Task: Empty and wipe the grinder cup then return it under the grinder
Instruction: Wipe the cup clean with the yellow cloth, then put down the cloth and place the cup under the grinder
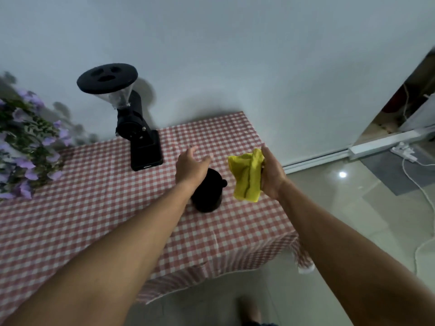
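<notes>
Yellow cloth [247, 177] is being gripped, bunched, in the right hand [274, 177]; the left hand [190, 167], fingers spread and empty, is being held over the black grinder cup [207, 198], standing on the checked tablecloth [94, 208] apart from the grinder [138, 137]. Wiping is probably being prepared; next, the cup must be grasped

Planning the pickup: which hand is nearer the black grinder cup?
Left. The left hand is open right above the black grinder cup; the right hand holds a yellow cloth off to the cup's right.
</notes>
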The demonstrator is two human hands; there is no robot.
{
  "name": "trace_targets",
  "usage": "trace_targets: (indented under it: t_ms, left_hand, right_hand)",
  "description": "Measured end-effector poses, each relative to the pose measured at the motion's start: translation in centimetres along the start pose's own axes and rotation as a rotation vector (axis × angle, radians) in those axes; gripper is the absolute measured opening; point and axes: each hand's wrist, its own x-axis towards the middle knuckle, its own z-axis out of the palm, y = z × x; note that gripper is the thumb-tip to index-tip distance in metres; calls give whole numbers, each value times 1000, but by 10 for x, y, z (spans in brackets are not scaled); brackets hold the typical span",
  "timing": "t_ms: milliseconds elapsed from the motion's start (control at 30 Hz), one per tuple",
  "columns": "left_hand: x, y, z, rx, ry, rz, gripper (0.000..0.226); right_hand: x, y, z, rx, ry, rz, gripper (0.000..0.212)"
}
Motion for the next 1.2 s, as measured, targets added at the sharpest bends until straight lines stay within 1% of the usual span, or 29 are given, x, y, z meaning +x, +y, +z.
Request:
trace_targets:
  t_ms: [33, 67, 100, 133, 167, 233, 300, 333, 400, 467, 533, 633, 700, 767, 833, 1000, 1100, 1200]
  left_hand:
    - [-1, 12, 3, -18, -76, 46, 65]
    - [-4, 23, 6, -34, -175, 71, 67]
    - [-7, 32, 10, -60, -283, 84, 70]
    - [-10, 40, 15, -80, -388, 78, 74]
    - [-14, 45, 18, -111, -475, 53, 76]
    - [-24, 54, 24, -166, -605, -35, 82]
    - [-29, 56, 28, -201, -698, -63, 88]
    - [-30, 55, 30, -224, -737, -56, 82]
    - [-32, 52, 35, -273, -811, -29, 60]
    - [-38, 52, 39, -301, -885, -24, 40]
    - [-46, 56, 43, -308, -916, -5, 29]
    - [-55, 61, 48, -339, -901, 9, 24]
    - [-58, 62, 53, -338, -833, 25, 27]
    - [-59, 62, 60, -346, -746, 43, 24]
    - [-58, 61, 69, -369, -682, 46, 16]
    - [-55, 44, 102, -389, -511, -13, 11]
    - [-57, 29, 126, -433, -417, -134, 20]
    - [-64, 15, 147, -426, -354, -246, 32]
  right_hand:
    - [-9, -6, 0, -32, -42, -10, 49]
    - [-16, -10, 1, -77, -79, -30, 42]
    - [-23, -13, 1, -138, -83, -62, 30]
    - [-30, -16, 1, -194, -50, -106, 21]
    - [-36, -19, 2, -223, -14, -138, 16]
    - [-51, -26, -1, -185, 34, -158, 18]
    - [-65, -32, -6, -84, 36, -136, 29]
    - [-72, -35, -8, -31, 37, -136, 33]
    - [-88, -40, -17, 28, 64, -161, 35]
    - [-104, -42, -27, 34, 99, -187, 35]
    - [-114, -45, -35, 4, 117, -195, 31]
    - [-117, -49, -45, -112, 201, -205, 21]
    - [-111, -50, -56, -242, 261, -233, 13]
    - [-99, -49, -73, -405, 286, -300, 10]
    - [-88, -44, -89, -494, 272, -322, 11]
    - [-60, -29, -129, -555, 215, -247, 9]
    - [-41, -19, -150, -580, 160, -159, 9]
    - [-22, -7, -165, -661, 111, -71, 10]
